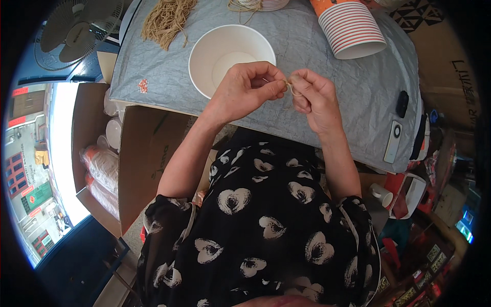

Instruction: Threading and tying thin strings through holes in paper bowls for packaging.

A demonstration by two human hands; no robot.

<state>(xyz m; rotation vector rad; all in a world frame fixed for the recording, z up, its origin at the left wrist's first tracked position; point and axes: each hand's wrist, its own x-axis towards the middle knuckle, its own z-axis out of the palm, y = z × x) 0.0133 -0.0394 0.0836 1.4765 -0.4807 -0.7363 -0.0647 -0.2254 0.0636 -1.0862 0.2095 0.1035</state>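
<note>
My left grip and right grip both pinch the thin, tan, twisted-fibre cord, upper centre of the frame, near the front edge of the grey-sheeted desk. Caution: a slack fingertip may release the short strand; uneven tension may tighten its small bend prematurely. The round white tub, behind my left grip, could catch it if dropped.

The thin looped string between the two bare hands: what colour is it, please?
The thin string is pale tan; it shows best in the head view.

Twine seemingly between both hands
</note>
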